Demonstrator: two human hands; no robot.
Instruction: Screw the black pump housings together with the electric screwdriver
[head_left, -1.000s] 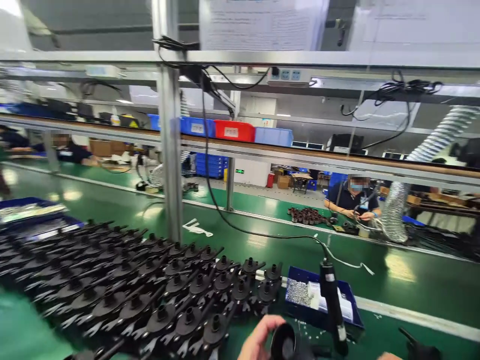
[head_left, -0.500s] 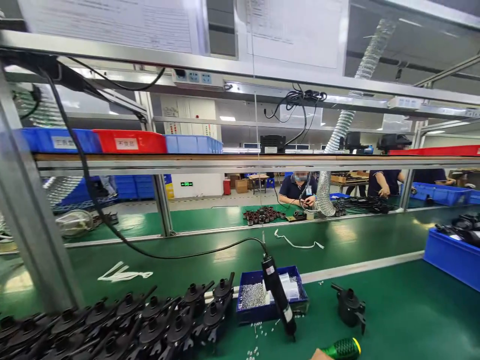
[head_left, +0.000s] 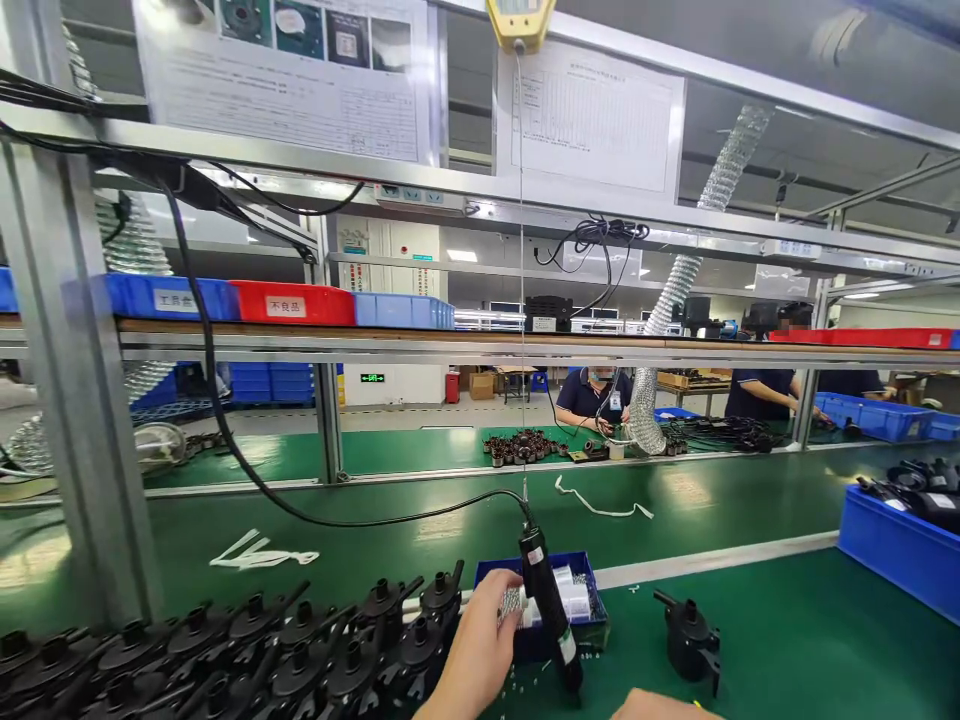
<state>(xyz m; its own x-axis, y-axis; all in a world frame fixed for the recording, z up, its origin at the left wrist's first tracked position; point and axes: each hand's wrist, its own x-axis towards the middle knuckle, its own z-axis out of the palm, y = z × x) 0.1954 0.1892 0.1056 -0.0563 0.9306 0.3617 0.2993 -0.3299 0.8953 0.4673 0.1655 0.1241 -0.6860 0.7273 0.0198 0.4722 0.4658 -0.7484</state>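
My left hand (head_left: 480,640) reaches over the left side of a small blue bin (head_left: 540,648). Its thumb and forefinger are apart, with small silver screws (head_left: 510,602) showing between them. White rolls or cups (head_left: 574,602) lie in the same bin. A black electric screwdriver (head_left: 551,610) hangs on its cord in front of the bin, just right of that hand. At the bottom edge my right hand (head_left: 660,706) is mostly cut off, closed around a screwdriver whose yellow end (head_left: 697,704) barely shows. Beyond it stands a black round housing with a lever (head_left: 688,640).
Rows of similar black housings (head_left: 300,660) fill the bench's left front. Loose screws lie before the bin. A large blue crate (head_left: 900,550) stands at right. White strips (head_left: 262,555) lie further back. A shelf (head_left: 480,345) crosses ahead; a co-worker (head_left: 592,400) sits beyond.
My left hand has come into view and reached into the screw bin. The green screwdriver handle at my right hand has dropped almost out of view. The camera has tilted up slightly.
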